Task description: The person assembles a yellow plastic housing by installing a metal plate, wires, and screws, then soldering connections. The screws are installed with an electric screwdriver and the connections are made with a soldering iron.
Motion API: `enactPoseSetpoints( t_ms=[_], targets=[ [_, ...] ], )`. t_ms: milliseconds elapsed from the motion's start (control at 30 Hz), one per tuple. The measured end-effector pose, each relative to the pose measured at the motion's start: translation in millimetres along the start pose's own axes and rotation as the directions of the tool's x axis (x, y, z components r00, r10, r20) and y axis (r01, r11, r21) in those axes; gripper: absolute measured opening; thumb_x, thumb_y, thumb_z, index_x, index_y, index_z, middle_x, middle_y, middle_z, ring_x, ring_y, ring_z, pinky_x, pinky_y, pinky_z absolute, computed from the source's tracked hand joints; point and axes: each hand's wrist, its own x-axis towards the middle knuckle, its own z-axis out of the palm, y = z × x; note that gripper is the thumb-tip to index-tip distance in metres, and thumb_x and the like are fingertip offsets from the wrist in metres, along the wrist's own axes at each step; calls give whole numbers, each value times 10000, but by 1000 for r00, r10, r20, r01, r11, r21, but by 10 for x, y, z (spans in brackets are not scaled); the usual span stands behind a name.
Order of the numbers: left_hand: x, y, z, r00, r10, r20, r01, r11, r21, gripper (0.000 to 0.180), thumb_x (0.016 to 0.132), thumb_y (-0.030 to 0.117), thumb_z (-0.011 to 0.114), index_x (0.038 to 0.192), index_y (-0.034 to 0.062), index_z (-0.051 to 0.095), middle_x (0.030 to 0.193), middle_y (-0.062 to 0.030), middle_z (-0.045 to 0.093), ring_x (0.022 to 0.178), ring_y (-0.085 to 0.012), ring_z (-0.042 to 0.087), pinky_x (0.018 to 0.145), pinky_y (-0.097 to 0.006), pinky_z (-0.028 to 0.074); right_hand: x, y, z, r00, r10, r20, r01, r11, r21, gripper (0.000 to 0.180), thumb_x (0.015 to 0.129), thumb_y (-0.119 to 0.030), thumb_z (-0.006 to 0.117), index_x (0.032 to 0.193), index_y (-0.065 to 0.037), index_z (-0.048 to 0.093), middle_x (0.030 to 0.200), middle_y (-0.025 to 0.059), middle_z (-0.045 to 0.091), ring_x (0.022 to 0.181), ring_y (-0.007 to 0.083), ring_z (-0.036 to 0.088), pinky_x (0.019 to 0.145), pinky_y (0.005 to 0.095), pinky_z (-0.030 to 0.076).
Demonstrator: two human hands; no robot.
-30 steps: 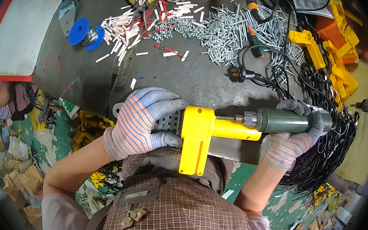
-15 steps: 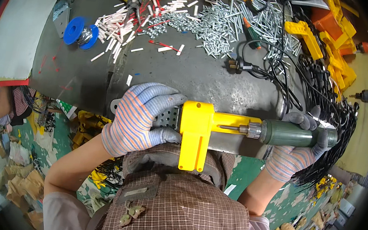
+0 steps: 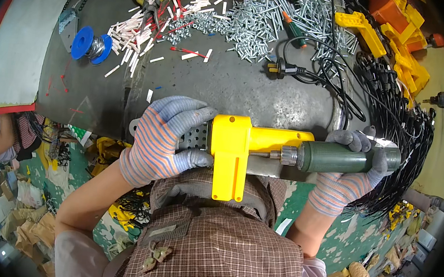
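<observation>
Both my hands wear striped gloves with grey fingers. My left hand (image 3: 157, 140) grips a perforated metal part (image 3: 195, 139), whose rounded end sticks out past the wrist side. Joined to that part is a yellow plastic housing (image 3: 230, 155), held at the table's near edge with its arm pointing right. My right hand (image 3: 347, 185) is wrapped round a dark green power screwdriver (image 3: 332, 157), held level and pointing left. Its bit runs along the lower side of the yellow arm, and the tip reaches the housing's right side. Whether it sits in a screw there is hidden.
Beyond my hands lie piled screws (image 3: 254, 27), white sleeves (image 3: 130, 39), pliers (image 3: 151, 9) and a blue wire spool (image 3: 89, 45). A plug (image 3: 282, 69) with black cable and a hand screwdriver (image 3: 295, 30) lie right. Yellow parts (image 3: 406, 60) and bundled black cables (image 3: 393, 133) fill the right side.
The screwdriver has moved left and slightly toward me against the yellow housing; its bit left the middle of the yellow arm and its tip reached the housing. The whole view shifted a little.
</observation>
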Motion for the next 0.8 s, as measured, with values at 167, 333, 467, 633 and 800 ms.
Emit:
enactPoseSetpoints(
  t_ms=[167, 333, 467, 633, 800],
  targets=[
    [103, -46, 64, 998, 54, 25, -53, 998, -42, 710, 715, 574, 698, 1204, 68, 595, 1140, -119, 612, 1064, -335, 572, 928, -455, 445, -14, -78, -19, 996, -70, -51, 69, 997, -20, 557, 724, -100, 748, 1205, 20, 495, 784, 10, 503, 704, 160, 487, 756, 368, 469],
    [307, -36, 104, 993, 109, 43, -108, 994, -13, 679, 744, 571, 668, 1195, 67, 603, 1117, -137, 610, 1064, -335, 571, 926, -451, 441, 15, -260, -156, 995, -75, -70, 75, 997, 9, 556, 783, -173, 717, 1255, 12, 488, 795, 25, 482, 706, 163, 481, 817, 383, 480],
    [490, -167, -74, 982, 50, -181, -40, 998, 58, 306, 774, 265, 723, 985, 55, 651, 882, -140, 644, 806, -347, 609, 752, -441, 491, -15, -241, -150, 992, -100, -82, 100, 995, -9, 547, 793, -184, 716, 1251, 12, 492, 796, 30, 487, 711, 166, 487, 825, 391, 480],
    [590, -603, -302, 926, -235, -296, 296, 938, 181, 133, 840, 47, 641, 970, 26, 666, 921, -160, 661, 835, -316, 640, 765, -376, 510, -8, -275, -147, 996, -60, -72, 59, 998, -6, 504, 813, -179, 705, 1230, 19, 503, 805, 46, 503, 724, 180, 499, 838, 394, 477],
    [388, -748, -289, 931, -202, -304, 284, 925, 253, 169, 829, 65, 655, 996, 44, 670, 932, -153, 659, 858, -323, 631, 777, -385, 506, 24, -300, -178, 998, -45, -49, 43, 998, -35, 481, 812, -170, 702, 1205, 27, 507, 807, 54, 510, 732, 190, 511, 842, 385, 483]
  ],
)
